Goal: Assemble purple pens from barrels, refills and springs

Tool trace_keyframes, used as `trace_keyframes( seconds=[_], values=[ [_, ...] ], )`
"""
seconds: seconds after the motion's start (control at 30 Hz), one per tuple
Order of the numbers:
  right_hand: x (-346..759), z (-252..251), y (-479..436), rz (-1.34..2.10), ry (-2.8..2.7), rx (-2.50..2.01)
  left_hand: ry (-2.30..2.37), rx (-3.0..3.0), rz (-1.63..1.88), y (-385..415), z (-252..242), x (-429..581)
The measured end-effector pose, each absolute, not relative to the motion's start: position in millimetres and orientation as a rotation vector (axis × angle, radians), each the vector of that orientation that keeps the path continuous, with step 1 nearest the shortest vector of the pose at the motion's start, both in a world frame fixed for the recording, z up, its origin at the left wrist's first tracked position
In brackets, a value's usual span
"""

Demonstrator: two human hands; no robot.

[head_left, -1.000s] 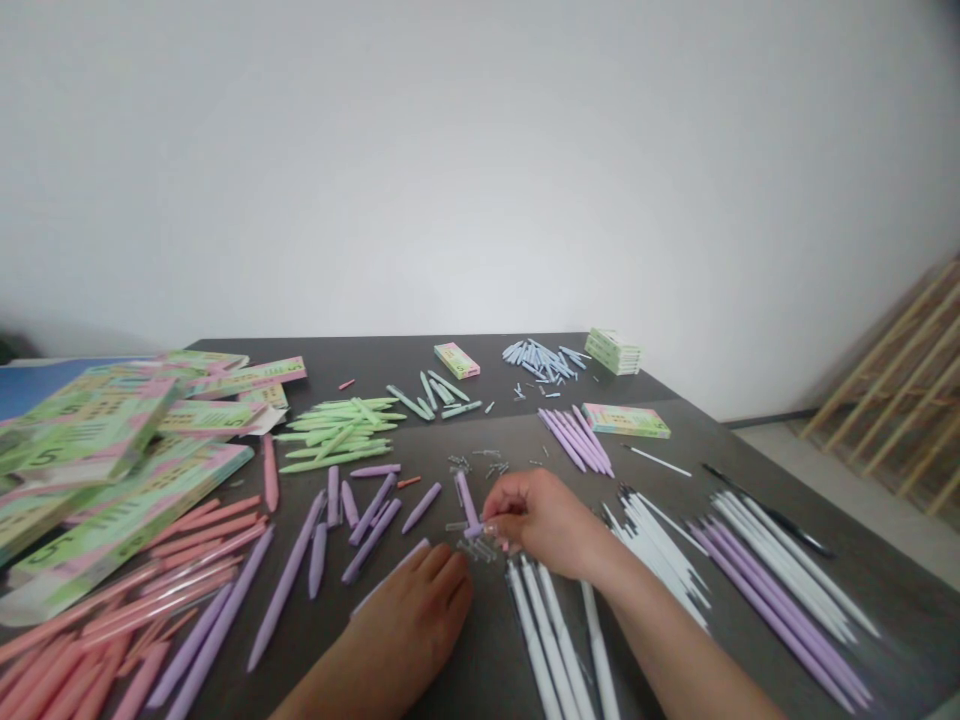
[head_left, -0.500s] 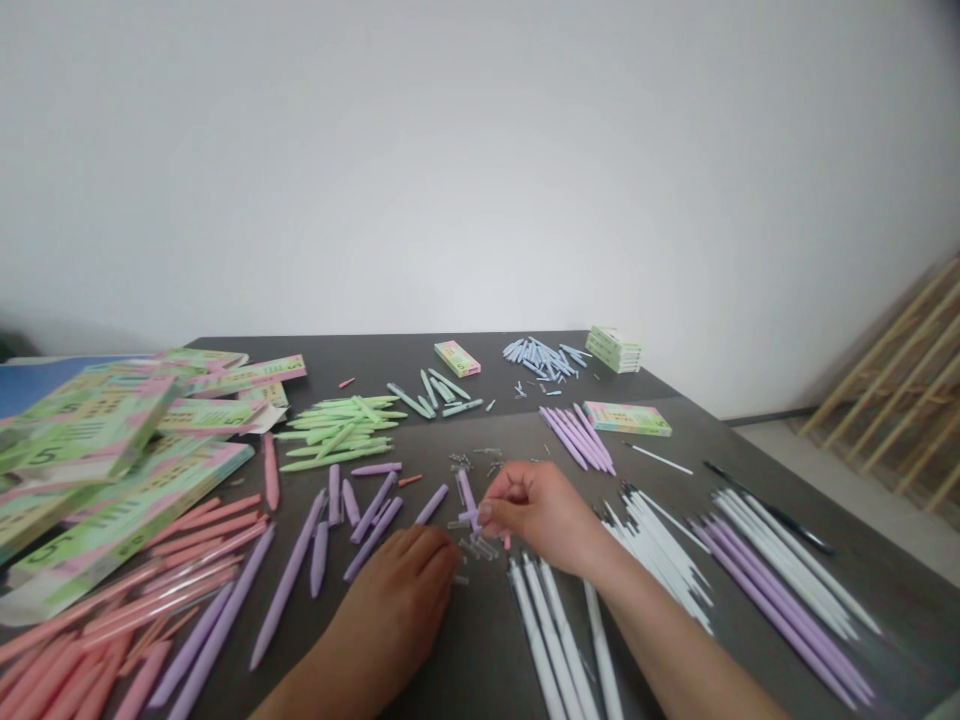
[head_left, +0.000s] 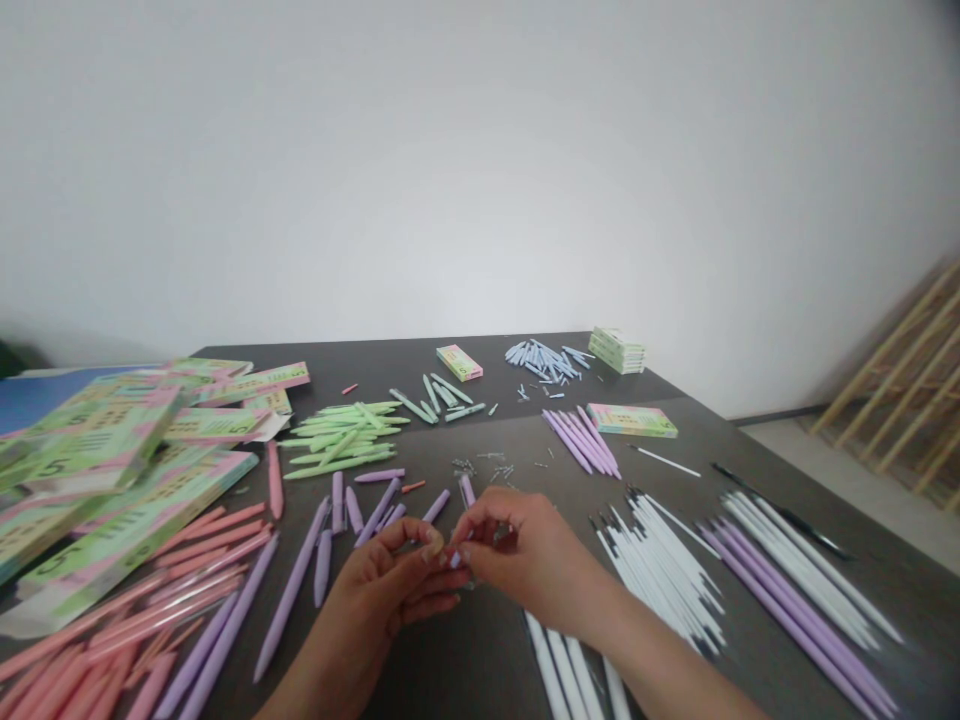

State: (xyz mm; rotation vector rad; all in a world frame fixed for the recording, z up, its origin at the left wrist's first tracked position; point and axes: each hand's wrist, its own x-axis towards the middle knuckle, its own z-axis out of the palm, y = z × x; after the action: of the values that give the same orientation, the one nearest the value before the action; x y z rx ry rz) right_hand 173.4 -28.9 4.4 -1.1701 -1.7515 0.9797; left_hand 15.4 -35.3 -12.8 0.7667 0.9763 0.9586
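Observation:
My left hand (head_left: pixel 401 580) and my right hand (head_left: pixel 517 545) meet above the near middle of the table, fingertips pinched together. Between them shows a small pale purple pen part (head_left: pixel 454 560); its exact shape is mostly hidden by the fingers. Just beyond my right hand a purple pen barrel (head_left: pixel 467 490) lies partly covered. Small metal springs (head_left: pixel 465 467) are scattered past the fingers. To the left of my left hand lie loose purple pen barrels (head_left: pixel 322 565). White pen tubes (head_left: pixel 562 660) lie below my right wrist.
Green pens (head_left: pixel 345 435), pink pen barrels (head_left: pixel 82 680) and flat cartons (head_left: pixel 112 430) cover the left. Pen refills (head_left: pixel 667 570), purple tubes (head_left: pixel 795 620) and a black pen (head_left: pixel 787 515) lie right. Blue pen parts (head_left: pixel 544 360) and stacked boxes (head_left: pixel 616 350) sit at the back.
My left hand has lifted and turned, bringing its fingertips against those of my right. My right hand has moved slightly toward me, and a small purple part now shows between them.

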Motion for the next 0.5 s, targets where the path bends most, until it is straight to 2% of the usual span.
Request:
trace_keyframes(
  seconds=[0.13, 0.3, 0.43, 0.5],
  values=[
    [163.7, 2.2, -35.9, 0.919, -1.737, -1.123, 0.893, 0.69, 0.987, -39.2, -19.3, 15.4],
    [162.8, -4.1, -37.0, 0.675, -1.776, -1.07, 0.825, 0.613, 1.041, -41.1, -18.4, 13.7],
    [168.6, -1.3, -36.6, 0.731, -1.715, -1.053, 0.864, 0.571, 1.07, -43.7, -13.0, 14.4],
    [171.0, 2.3, -37.7, 0.653, -1.748, -1.037, 0.866, 0.562, 1.093, -44.5, -12.5, 14.9]
  ],
)
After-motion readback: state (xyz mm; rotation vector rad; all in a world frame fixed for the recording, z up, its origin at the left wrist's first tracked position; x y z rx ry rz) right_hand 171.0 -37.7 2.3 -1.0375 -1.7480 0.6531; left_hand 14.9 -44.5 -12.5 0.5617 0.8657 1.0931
